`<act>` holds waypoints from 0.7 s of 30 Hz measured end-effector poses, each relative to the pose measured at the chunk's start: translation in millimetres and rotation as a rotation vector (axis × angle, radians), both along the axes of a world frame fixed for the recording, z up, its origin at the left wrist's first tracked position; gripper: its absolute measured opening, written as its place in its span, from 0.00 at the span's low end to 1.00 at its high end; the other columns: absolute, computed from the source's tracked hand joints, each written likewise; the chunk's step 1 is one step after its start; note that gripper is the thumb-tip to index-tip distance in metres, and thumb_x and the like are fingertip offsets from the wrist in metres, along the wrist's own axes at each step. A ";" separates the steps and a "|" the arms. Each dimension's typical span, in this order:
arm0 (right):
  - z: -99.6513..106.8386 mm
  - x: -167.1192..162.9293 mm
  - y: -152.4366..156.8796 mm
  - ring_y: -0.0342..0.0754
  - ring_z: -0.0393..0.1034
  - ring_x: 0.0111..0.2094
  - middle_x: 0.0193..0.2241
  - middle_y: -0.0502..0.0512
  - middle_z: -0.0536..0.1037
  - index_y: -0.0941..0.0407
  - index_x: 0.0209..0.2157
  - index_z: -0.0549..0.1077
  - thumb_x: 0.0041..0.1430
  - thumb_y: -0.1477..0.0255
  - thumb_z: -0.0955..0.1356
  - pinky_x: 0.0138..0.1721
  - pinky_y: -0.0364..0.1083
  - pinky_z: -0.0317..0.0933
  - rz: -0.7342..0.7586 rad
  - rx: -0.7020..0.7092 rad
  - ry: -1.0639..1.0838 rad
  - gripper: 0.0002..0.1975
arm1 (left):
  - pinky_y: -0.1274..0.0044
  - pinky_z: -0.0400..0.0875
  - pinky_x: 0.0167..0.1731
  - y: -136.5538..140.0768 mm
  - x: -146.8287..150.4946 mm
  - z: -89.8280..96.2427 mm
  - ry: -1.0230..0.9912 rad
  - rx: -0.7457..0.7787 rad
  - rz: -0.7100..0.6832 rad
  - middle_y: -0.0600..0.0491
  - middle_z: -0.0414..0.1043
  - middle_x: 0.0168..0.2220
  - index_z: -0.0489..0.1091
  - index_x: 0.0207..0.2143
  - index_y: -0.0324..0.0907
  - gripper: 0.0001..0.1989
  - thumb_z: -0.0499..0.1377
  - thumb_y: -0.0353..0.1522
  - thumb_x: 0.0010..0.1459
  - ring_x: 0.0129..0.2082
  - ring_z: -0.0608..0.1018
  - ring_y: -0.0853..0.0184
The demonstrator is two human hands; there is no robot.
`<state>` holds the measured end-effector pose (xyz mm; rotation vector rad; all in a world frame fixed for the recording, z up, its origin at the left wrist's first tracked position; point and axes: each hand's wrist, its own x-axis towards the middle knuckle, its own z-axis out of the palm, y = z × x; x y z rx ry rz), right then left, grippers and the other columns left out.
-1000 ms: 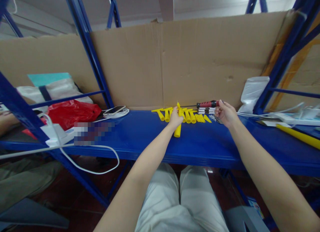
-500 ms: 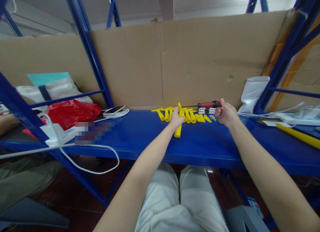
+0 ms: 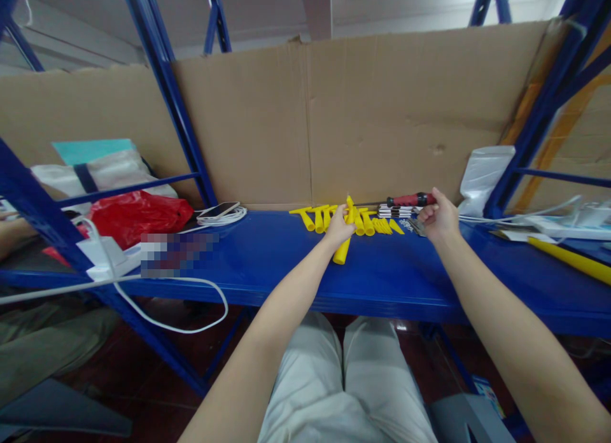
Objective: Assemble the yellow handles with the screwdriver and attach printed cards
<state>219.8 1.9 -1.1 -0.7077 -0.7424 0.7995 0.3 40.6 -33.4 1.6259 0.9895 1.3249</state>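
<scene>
My left hand [image 3: 338, 230] is closed around a yellow tube-shaped plastic part [image 3: 342, 251], its wide end tilted down toward the front of the blue shelf. In my right hand [image 3: 439, 217] the fingers pinch the end of a screwdriver [image 3: 410, 200] with a red and black handle. The screwdriver's thin shaft points left, toward the top of the yellow part; whether its tip touches is unclear. Several similar yellow parts [image 3: 359, 224] lie in a row behind and beside my left hand. Small yellow wedge pieces [image 3: 382, 226] and tiny silver pieces [image 3: 408, 225] lie between my hands.
White and black packs [image 3: 395, 211] lie beneath the screwdriver. A cardboard sheet [image 3: 382, 112] stands behind the shelf [image 3: 267, 258]. To the left are a phone [image 3: 218, 209], a red bag [image 3: 140, 215] and a white cable [image 3: 200, 328]. A long yellow piece [image 3: 570, 258] lies right.
My right hand has drawn the screwdriver a little to the right. The yellow part in my left hand has tilted slightly, its top shifting right.
</scene>
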 end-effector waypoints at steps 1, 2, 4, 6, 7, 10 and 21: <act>0.0 0.7 0.3 0.36 0.50 0.09 0.09 0.39 0.52 0.53 0.21 0.53 0.48 0.62 0.72 0.09 0.38 0.48 -0.050 0.004 0.024 0.23 | 0.74 0.73 0.40 0.4 0.2 -0.1 -0.005 0.002 0.002 0.48 0.70 0.50 0.61 0.53 0.42 0.34 0.56 0.16 0.42 0.37 0.77 0.68; 0.2 1.0 0.2 0.36 0.48 0.09 0.09 0.38 0.51 0.53 0.21 0.53 0.49 0.64 0.72 0.09 0.38 0.47 -0.107 0.002 0.048 0.22 | 0.74 0.73 0.40 0.7 0.4 -0.3 -0.009 0.005 0.005 0.48 0.70 0.50 0.61 0.53 0.42 0.34 0.56 0.16 0.42 0.37 0.77 0.69; 1.1 0.6 -0.4 0.36 0.46 0.08 0.08 0.38 0.49 0.53 0.21 0.53 0.50 0.67 0.71 0.08 0.38 0.45 -0.193 -0.019 0.074 0.20 | 0.75 0.73 0.39 1.2 0.6 -0.4 -0.010 0.005 0.008 0.48 0.69 0.50 0.60 0.53 0.43 0.33 0.56 0.17 0.42 0.37 0.77 0.69; 1.9 -0.3 -1.0 0.36 0.45 0.08 0.08 0.38 0.49 0.53 0.20 0.54 0.50 0.69 0.70 0.08 0.38 0.43 -0.233 -0.054 0.086 0.19 | 0.75 0.73 0.39 1.0 0.4 0.0 -0.005 0.003 0.002 0.47 0.69 0.51 0.60 0.53 0.43 0.33 0.56 0.17 0.42 0.37 0.77 0.69; 2.1 -0.7 -1.2 0.36 0.44 0.08 0.08 0.38 0.49 0.52 0.20 0.54 0.50 0.70 0.70 0.08 0.38 0.43 -0.239 -0.072 0.092 0.19 | 0.74 0.73 0.40 0.4 0.3 0.5 0.000 0.001 -0.003 0.47 0.69 0.51 0.60 0.53 0.43 0.33 0.56 0.17 0.42 0.38 0.77 0.68; 1.8 -1.5 -1.3 0.36 0.45 0.09 0.08 0.38 0.49 0.52 0.21 0.53 0.49 0.71 0.70 0.07 0.37 0.44 -0.222 -0.108 0.098 0.19 | 0.73 0.73 0.41 -2.2 0.0 2.4 0.004 -0.004 -0.015 0.45 0.68 0.52 0.60 0.53 0.41 0.33 0.56 0.16 0.42 0.40 0.77 0.65; 0.3 -13.7 -6.2 0.35 0.44 0.09 0.08 0.38 0.50 0.53 0.20 0.54 0.47 0.71 0.72 0.07 0.36 0.42 -0.159 -0.183 -0.015 0.19 | 0.72 0.73 0.43 -2.6 0.8 3.3 -0.013 -0.015 -0.038 0.45 0.68 0.51 0.60 0.49 0.39 0.30 0.55 0.16 0.42 0.41 0.77 0.65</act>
